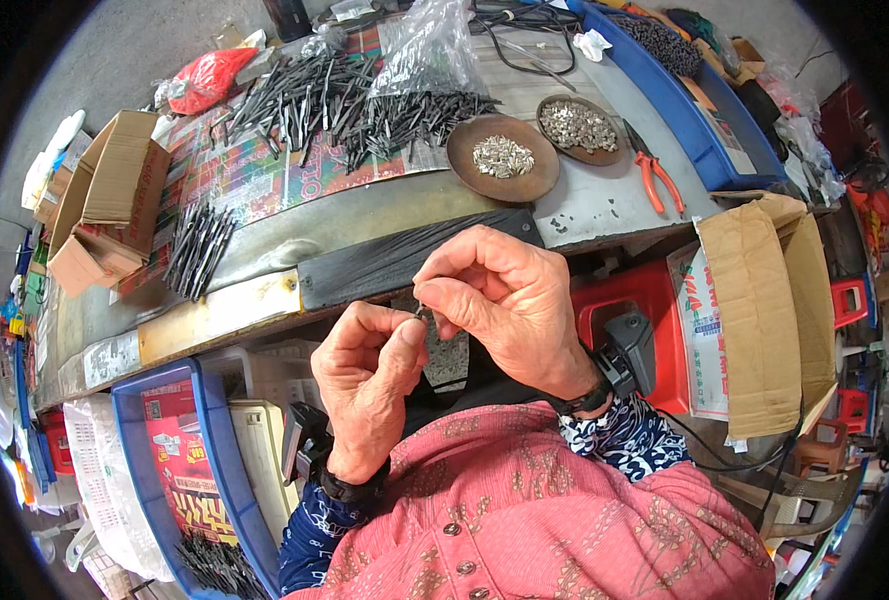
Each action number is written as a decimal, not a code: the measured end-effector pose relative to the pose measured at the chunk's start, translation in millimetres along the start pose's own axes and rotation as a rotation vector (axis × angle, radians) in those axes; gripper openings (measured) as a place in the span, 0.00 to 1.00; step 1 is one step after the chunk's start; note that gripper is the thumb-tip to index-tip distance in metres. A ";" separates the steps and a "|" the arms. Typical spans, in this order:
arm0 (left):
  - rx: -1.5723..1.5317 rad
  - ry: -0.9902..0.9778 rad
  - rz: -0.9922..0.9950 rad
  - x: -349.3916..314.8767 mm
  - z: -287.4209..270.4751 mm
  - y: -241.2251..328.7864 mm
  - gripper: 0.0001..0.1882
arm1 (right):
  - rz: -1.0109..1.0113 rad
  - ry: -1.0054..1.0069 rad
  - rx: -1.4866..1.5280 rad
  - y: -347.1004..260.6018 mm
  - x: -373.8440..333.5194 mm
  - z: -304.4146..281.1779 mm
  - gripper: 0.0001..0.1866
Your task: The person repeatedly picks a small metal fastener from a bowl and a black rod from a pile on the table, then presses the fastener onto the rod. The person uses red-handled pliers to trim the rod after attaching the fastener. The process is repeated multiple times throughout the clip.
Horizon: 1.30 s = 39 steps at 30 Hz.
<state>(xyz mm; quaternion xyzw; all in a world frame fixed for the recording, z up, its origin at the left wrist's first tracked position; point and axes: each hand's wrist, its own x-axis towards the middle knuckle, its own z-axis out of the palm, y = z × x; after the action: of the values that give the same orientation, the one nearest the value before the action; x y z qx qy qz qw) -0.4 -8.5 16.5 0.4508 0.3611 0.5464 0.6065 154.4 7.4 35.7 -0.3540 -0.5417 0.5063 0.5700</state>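
Left hand (370, 385) and right hand (510, 310), fingers pinched nearly closed, hold one small dark piece (424, 313) between them before the worktop (365, 235), which bears two bowls (472, 177) and one pair of pliers (657, 183). Yellow lettering marks a red box (177, 455).

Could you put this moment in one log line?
left hand: pinching small dark piece | right hand: fingers beside it, grip unclear | bench: brown dish of silver parts, red-handled pliers

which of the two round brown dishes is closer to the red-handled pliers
The rightmost round brown dish, holding chunky silvery-grey bits, lies just beside the red-handled pliers; the leftmost round brown dish, with slim silvery pieces, is farther away.
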 end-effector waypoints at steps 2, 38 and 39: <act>0.024 -0.012 0.042 0.7 -1.0 -1.0 0.07 | -0.012 -0.027 -0.015 0.8 1.9 -1.8 0.04; 0.226 -0.030 0.262 60.3 -2.6 -15.8 0.06 | -0.020 0.688 -1.742 17.3 17.5 -205.2 0.28; 0.228 -0.034 0.269 61.8 -2.9 -17.5 0.06 | -0.002 0.686 -1.752 20.6 17.7 -207.6 0.28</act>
<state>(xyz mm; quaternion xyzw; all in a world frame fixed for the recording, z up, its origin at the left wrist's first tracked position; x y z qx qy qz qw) 11.6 53.1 2.4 0.5699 0.3470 0.5704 0.4790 351.3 59.4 -13.0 -0.7862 -0.5324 -0.2140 0.2294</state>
